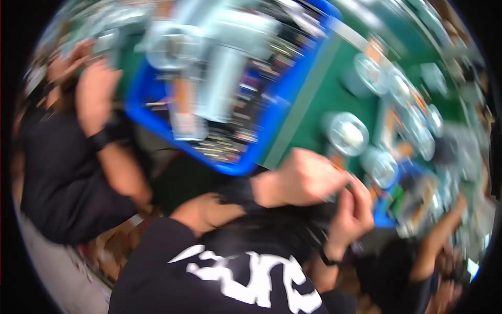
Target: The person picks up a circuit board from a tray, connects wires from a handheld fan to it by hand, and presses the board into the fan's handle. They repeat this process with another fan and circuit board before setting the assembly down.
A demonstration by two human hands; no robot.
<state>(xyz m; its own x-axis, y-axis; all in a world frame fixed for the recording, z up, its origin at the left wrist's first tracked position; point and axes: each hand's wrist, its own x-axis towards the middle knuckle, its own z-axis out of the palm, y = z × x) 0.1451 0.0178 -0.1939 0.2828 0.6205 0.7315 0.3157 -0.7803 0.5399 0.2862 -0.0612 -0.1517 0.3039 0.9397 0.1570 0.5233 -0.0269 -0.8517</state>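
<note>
The whole view is tilted and smeared by motion. My left hand (298, 180), with a black band on its wrist, is closed into a fist in the lower middle. My right hand (355, 209), with a black watch strap, curls its fingers against it. Both hands meet at the top of a bundle of dark hair (277, 222) that hangs over my black shirt with white print (235, 277), and they seem to grip it. Blur hides anything smaller between the fingers.
A blue bin (261, 141) with grey metal parts stands on a green table (314, 99). Several round metal pieces (345, 133) lie to its right. A person in black (57, 178) raises an arm at left. Another person's arm (439, 235) shows at lower right.
</note>
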